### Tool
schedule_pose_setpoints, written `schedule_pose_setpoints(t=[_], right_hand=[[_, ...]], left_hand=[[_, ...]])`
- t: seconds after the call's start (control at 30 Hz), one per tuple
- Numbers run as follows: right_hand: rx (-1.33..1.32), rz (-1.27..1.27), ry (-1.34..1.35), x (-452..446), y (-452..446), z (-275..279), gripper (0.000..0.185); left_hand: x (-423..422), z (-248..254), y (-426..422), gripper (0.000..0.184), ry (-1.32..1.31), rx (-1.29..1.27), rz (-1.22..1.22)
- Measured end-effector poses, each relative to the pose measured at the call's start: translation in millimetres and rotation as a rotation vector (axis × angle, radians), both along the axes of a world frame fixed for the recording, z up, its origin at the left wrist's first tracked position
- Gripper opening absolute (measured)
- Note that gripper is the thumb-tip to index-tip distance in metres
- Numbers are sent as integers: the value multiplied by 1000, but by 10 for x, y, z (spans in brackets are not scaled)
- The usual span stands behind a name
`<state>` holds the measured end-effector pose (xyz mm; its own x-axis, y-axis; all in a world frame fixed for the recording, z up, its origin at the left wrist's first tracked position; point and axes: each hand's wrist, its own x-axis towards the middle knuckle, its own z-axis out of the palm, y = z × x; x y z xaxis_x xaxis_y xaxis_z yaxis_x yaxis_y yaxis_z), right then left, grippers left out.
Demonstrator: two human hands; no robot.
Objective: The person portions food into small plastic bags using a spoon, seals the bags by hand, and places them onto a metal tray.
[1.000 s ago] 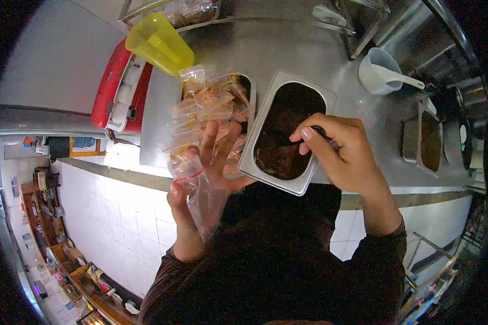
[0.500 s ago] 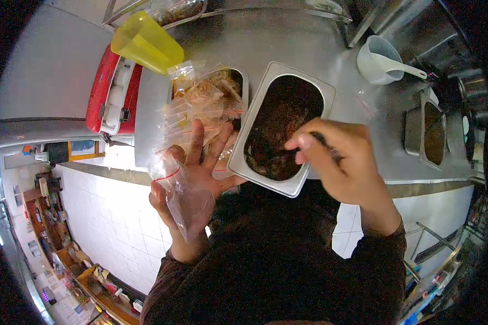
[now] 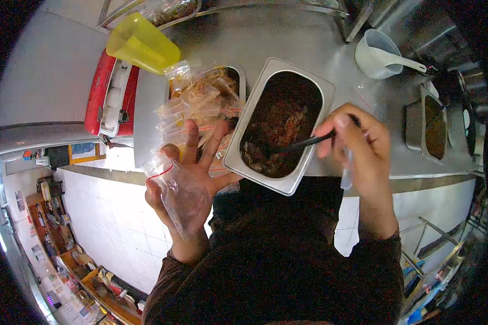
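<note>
My right hand (image 3: 363, 149) grips a black-handled utensil (image 3: 303, 144), whose far end reaches into the dark food in a steel pan (image 3: 324, 89). The utensil's tip is hard to make out. A small clear zip bag (image 3: 184, 197) with a red line at its mouth is held in my left hand (image 3: 192, 173), between thumb side and lower fingers, while other fingers spread toward the pan. Behind that hand several clear bags with food (image 3: 200, 97) lie piled over another steel pan (image 3: 242, 81). The bag in my left hand looks empty.
A yellow jug (image 3: 143, 43) stands at the back left, above a red case (image 3: 103, 92) with white items. At the right are a white jug (image 3: 374, 57) with a white-handled tool across it and a steel pan (image 3: 415, 127) of brown contents. A steel rack edges the back.
My right hand has risen and moved right, so the black utensil's handle now shows across the pan. The reddish food inside is more visible. My left hand still holds the bag.
</note>
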<state>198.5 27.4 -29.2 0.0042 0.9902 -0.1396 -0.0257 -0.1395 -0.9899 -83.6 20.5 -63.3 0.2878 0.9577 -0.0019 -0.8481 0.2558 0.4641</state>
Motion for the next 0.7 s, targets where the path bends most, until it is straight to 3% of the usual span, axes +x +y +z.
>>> schedule_pose_setpoints(t=[0.23,0.37,0.47,0.53,0.57,0.7], right_hand=[[15,-226,27,123,-61,-187,36],[36,-216,-26,201,-86,-161,34],[263,10,-253,256,-80,-13,23],[535,451,-534,215,-13,124,13],[437,480,-594,179,-35,212,11],[539,384,-571,117,36,263,10]], left_hand=[[-8,-3,-2,49,-2,13,1],[13,24,-23,52,89,29,32],[-16,-11,-39,54,33,21,47],[-15,-1,-53,54,62,19,51],[-13,6,-52,53,91,17,57],[-1,6,-65,55,157,71,36]])
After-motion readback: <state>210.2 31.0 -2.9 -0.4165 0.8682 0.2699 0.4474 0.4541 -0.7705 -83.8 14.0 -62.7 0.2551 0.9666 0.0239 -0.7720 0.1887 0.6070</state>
